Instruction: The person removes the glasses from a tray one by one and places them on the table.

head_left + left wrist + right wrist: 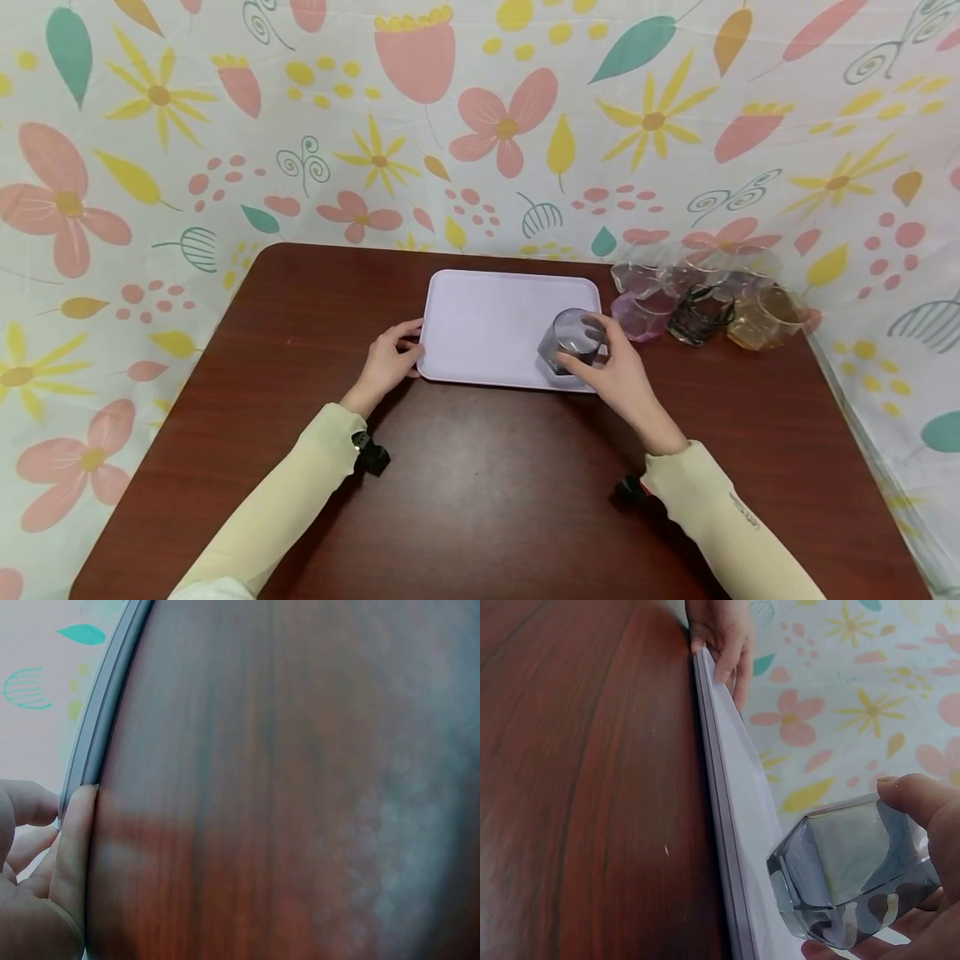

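Note:
A pale lilac rectangular tray [480, 325] lies at the back middle of the table. My left hand [387, 360] holds its left edge near the front corner, with the thumb against the rim in the left wrist view. In my right hand [626, 379] is a clear grey faceted glass [557, 343], gripped between thumb and fingers. The glass is over the tray's front right part, its opening up. In the right wrist view, the glass's faceted base [802, 885] shows close to the tray; whether they touch I cannot tell.
Right of the tray, several glasses stand in two rows: purple [643, 315], black-patterned [699, 318] and amber [767, 321] in front, clear ones [636, 275] behind. The dark wooden table [480, 492] meets a flower-patterned cloth [300, 108] at its back.

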Demonstrator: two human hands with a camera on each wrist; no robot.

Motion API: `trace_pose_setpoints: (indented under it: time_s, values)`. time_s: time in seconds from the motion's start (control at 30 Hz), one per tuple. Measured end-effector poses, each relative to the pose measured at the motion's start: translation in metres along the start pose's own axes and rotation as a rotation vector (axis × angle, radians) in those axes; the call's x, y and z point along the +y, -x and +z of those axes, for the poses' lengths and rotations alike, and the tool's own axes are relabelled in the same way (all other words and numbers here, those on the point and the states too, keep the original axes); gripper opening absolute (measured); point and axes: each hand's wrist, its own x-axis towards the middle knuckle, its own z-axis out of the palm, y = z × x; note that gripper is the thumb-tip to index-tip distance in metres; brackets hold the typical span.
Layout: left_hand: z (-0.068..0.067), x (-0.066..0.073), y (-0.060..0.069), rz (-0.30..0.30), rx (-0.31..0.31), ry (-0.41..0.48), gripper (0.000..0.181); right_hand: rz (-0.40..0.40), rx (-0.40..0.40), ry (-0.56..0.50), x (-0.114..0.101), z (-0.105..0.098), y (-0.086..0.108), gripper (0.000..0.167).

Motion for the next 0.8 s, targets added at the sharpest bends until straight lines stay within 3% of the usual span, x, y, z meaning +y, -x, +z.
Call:
trace_pose_setpoints:
  time_s: [0.27, 0.8]
  values:
    - [-0.001, -0.001, 0.000, 0.004, -0.008, 0.000, 0.048, 0.025, 0.056, 0.098, 0.011, -0.026, 0.018, 0.079]
    - [0.000, 0.000, 0.001, 0.006, -0.016, 0.000, 0.049, 0.104, 0.169, 0.194, 0.045, -0.074, 0.049, 0.081]
